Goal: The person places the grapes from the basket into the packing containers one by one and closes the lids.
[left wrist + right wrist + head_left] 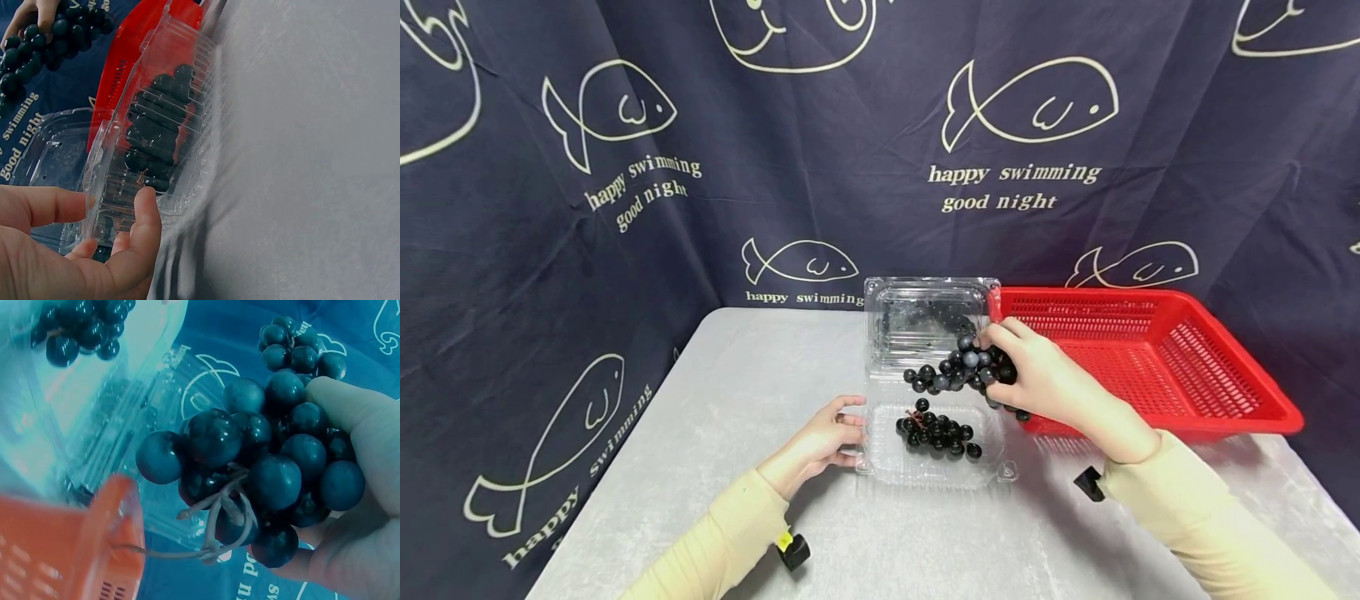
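Observation:
My right hand [1037, 371] grips a bunch of black grapes [275, 481], fingers curled round one end, above the hinge side of a clear plastic clamshell box [880, 467]. A brown stem sticks out of this bunch in the right wrist view. Inside the box's base lies a second, smaller bunch of black grapes [936, 432]. At the box's left side is my left hand [823, 437], its relaxed fingers right at the rim. The left wrist view shows its thumb [147, 215] against the clear side wall. The lid [925, 292] stands raised behind the base.
A red perforated plastic basket [1217, 329] stands to the right, close beside the box. The pale grey table [760, 358] ends at a dark blue curtain [850, 167] with fish drawings and lettering. Small black devices hang at both wrists.

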A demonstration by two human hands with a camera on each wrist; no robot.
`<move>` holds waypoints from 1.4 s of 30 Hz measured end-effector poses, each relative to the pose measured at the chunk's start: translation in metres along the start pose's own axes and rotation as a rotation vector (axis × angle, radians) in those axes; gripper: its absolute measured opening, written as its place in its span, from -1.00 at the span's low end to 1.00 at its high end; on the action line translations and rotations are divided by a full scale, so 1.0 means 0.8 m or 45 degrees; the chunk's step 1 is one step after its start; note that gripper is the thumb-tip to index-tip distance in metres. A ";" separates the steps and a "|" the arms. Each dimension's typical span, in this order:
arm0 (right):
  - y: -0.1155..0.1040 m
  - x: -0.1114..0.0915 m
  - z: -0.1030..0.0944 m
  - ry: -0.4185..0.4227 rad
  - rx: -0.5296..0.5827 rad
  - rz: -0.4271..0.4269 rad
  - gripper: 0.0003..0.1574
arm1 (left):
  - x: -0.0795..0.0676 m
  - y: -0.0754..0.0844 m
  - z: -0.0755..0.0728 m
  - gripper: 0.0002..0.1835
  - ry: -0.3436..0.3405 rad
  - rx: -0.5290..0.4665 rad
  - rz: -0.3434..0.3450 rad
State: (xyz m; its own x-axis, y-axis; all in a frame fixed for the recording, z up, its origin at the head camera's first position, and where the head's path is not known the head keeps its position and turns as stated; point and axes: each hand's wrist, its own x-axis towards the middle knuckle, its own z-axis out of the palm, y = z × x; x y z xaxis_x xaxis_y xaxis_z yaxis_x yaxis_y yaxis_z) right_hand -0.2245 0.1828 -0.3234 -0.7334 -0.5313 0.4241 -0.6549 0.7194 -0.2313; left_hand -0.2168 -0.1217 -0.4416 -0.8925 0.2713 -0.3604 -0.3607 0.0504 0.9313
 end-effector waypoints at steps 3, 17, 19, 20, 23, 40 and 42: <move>-0.004 -0.001 0.006 0.014 0.023 -0.002 -0.39 | 0.001 0.000 0.001 -0.25 0.006 -0.002 -0.002; -0.011 -0.011 0.046 0.019 0.050 -0.032 -0.39 | 0.001 -0.001 0.000 -0.25 0.000 -0.004 -0.002; -0.014 -0.012 0.050 0.012 0.069 -0.013 -0.39 | 0.002 -0.002 0.000 -0.25 -0.001 -0.005 0.000; -0.015 -0.012 0.052 0.008 0.078 -0.005 -0.38 | 0.002 -0.002 0.000 -0.26 -0.002 -0.007 0.001; -0.019 -0.014 0.058 -0.003 0.104 0.025 -0.38 | 0.002 -0.002 -0.001 -0.27 -0.007 -0.005 0.004; -0.031 -0.018 0.098 0.021 0.180 0.056 -0.43 | 0.000 -0.002 0.001 -0.27 0.001 0.001 0.014; -0.032 -0.020 0.102 0.020 0.182 0.068 -0.43 | 0.000 -0.002 0.001 -0.27 0.002 -0.006 0.013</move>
State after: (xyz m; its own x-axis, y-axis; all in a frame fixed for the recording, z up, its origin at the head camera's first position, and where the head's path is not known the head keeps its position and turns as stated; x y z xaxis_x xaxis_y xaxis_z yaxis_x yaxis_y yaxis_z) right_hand -0.2111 0.1361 -0.3959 -0.7658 -0.4861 0.4210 -0.6350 0.6750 -0.3758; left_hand -0.2158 -0.1209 -0.4427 -0.8965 0.2703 -0.3511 -0.3531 0.0430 0.9346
